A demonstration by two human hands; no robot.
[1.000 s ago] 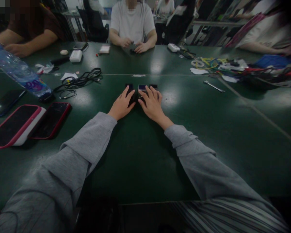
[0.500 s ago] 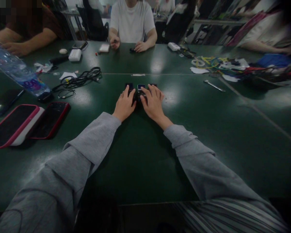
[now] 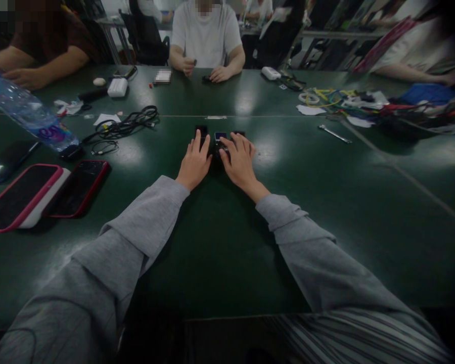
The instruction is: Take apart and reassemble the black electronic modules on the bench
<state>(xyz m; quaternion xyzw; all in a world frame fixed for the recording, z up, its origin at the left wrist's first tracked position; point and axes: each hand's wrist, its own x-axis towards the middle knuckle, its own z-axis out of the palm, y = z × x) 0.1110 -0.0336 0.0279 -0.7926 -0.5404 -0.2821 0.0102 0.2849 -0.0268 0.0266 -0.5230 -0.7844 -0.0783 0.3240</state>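
Observation:
Three small dark devices stand side by side on the green table (image 3: 227, 222). My left hand (image 3: 196, 161) has its fingers spread, with the fingertips at the near side of the left device (image 3: 201, 131). The middle device (image 3: 220, 136), which has a lighter screen-like face, sits between my hands. My right hand (image 3: 240, 163) lies with spread fingers over the near part of the middle device and in front of the right device (image 3: 238, 134). My fingers partly hide all three.
Phones (image 3: 23, 194), (image 3: 79, 189) and a tilted plastic bottle (image 3: 34, 114) are on the left, near black cables (image 3: 131, 121). A wrench (image 3: 334, 134) and tangled wires (image 3: 337, 98) are on the right. Across the table a person (image 3: 208, 38) holds a small object.
The left device has shifted slightly away from me, and my left fingers have moved a little off it. The person opposite has turned a raised hand. My right hand is nearly unchanged.

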